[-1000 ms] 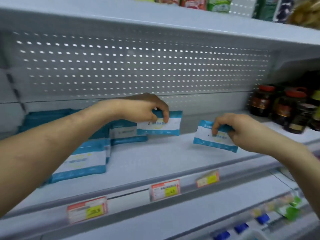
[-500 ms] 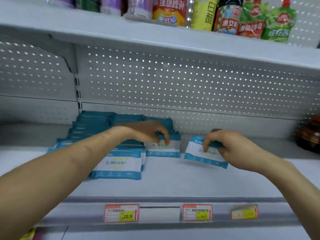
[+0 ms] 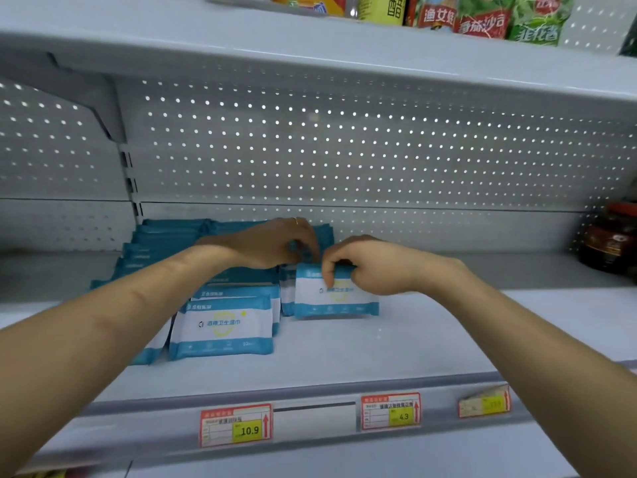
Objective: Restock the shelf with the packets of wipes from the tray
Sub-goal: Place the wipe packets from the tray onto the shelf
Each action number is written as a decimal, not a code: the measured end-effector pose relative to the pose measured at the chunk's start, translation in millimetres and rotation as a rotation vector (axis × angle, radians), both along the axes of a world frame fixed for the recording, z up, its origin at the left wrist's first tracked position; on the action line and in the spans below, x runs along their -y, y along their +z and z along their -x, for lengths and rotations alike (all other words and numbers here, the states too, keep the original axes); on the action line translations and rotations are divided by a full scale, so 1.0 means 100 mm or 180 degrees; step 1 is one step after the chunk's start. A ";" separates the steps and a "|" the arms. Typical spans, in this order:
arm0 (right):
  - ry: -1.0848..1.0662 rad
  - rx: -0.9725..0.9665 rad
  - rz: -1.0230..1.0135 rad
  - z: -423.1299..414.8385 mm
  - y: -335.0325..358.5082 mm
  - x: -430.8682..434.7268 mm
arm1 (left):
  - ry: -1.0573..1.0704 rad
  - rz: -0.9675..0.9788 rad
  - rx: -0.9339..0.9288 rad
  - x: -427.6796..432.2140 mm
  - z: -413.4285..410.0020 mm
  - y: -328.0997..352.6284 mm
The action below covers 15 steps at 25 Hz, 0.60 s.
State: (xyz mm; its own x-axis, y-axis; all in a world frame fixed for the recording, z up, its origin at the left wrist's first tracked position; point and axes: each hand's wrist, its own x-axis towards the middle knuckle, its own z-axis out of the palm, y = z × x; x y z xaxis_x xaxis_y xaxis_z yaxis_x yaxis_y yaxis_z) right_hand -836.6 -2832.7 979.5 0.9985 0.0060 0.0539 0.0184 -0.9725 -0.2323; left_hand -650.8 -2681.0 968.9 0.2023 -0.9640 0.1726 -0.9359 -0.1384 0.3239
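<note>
now the right hand (image 3: pixel 372 267) pinches the top edge of a wipes packet (image 3: pixel 336 298) standing on the shelf (image 3: pixel 344 350), just right of the stacked packets (image 3: pixel 224 326); the left hand (image 3: pixel 275 244) grips another packet behind it.

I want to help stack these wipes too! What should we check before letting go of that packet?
1. Right hand pinches the front packet by its top edge: ok.
2. Packet bottom on the shelf: ok.
3. Packet upright, label facing out: ok.
4. Packet close against the row behind: ok.
5. Left hand grip on a rear packet: cannot tell.
6. Bare shelf space further right: ok.
</note>
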 end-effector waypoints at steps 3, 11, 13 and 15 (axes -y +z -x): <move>0.0077 -0.0160 0.0050 -0.16 -0.12 -0.05 | 0.0089 0.0030 -0.0040 -0.08 -0.04 0.05; 0.0159 0.0249 0.0030 -0.26 -0.47 0.00 | 0.0061 0.0044 -0.0135 -0.32 0.00 0.13; 0.0130 0.0387 0.0047 -0.17 -0.49 0.00 | -0.0010 0.0031 -0.0171 -0.29 0.08 0.13; 0.0037 0.0488 0.0079 -0.01 -0.47 0.03 | -0.0153 -0.0011 -0.0169 -0.16 0.22 0.14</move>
State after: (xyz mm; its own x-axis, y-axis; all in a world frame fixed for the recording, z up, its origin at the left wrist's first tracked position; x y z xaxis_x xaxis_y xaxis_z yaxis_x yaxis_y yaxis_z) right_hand -835.5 -2835.9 932.2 0.9785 0.0208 0.2053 0.0631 -0.9774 -0.2019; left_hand -672.3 -2664.7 982.7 0.1646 -0.9734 0.1594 -0.9230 -0.0950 0.3730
